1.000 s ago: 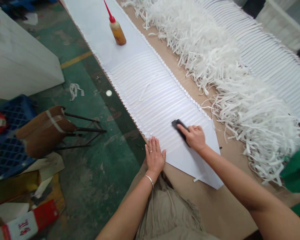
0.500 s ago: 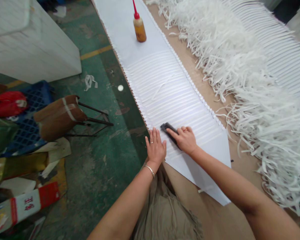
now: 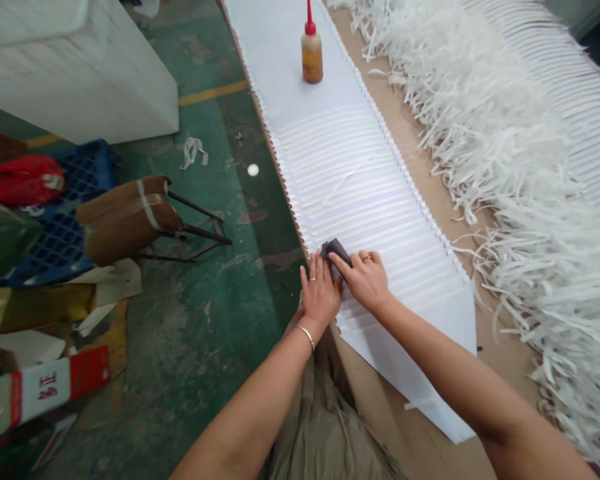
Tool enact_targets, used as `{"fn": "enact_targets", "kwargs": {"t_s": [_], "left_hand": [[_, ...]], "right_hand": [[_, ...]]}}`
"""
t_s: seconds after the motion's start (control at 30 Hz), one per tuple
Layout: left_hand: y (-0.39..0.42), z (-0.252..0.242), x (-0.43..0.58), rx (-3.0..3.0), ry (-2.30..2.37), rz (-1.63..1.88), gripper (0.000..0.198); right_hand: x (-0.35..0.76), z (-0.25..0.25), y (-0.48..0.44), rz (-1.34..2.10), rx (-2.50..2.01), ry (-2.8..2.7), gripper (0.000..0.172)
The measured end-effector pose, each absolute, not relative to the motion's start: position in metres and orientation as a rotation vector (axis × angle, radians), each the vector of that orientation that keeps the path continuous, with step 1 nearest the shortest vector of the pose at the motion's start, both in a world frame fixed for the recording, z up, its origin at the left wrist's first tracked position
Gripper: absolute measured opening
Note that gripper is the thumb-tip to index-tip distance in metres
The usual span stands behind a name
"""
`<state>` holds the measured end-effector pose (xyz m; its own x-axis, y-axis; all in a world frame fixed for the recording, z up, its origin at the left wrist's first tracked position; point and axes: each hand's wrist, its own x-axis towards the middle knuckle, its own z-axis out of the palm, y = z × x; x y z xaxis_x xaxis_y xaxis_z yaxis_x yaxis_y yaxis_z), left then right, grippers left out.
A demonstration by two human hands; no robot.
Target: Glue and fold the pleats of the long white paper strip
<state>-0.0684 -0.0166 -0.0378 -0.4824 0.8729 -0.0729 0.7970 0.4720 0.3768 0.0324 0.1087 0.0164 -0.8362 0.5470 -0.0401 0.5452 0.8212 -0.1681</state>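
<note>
A long white sheet [image 3: 410,373] with rows of narrow white strips [image 3: 380,193] across it lies on the brown work surface. My right hand [image 3: 367,277] is closed around a black bar-shaped tool [image 3: 336,251], index finger stretched along its top. The tool's front end rests on the strips near the sheet's left edge; I cannot make out its exact kind. Flat on that same edge, my left hand [image 3: 321,290] has its fingers extended, with the tips right beside the tool. One loose white strip [image 3: 339,188] lies on the rows farther up.
A red-capped bottle [image 3: 312,59] of amber liquid stands on the sheet's far part. Shredded white strips [image 3: 505,147] heap along the right. On the green floor at left are a stool [image 3: 130,217], a blue crate [image 3: 97,167], a white box [image 3: 130,80] and cartons [image 3: 45,387].
The tool and my right hand have shifted slightly left, closer to my left hand's fingers. The whole view has turned a little, so the bottle and sheet appear farther right.
</note>
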Motion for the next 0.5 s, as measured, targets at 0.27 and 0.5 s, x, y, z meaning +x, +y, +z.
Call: {"fn": "enact_targets", "kwargs": {"t_s": [0.27,0.5], "left_hand": [[-0.021,-0.037,-0.083,1.488,2.467,0.525,0.071],[0.041,-0.035,-0.161,1.522,2.56,0.417,0.063]], "right_hand": [[0.127,0.027,0.248,-0.162,-1.773,-2.566,0.047],[-0.032,0.021,0.148,0.003,-0.768,-2.956,0.052]]}}
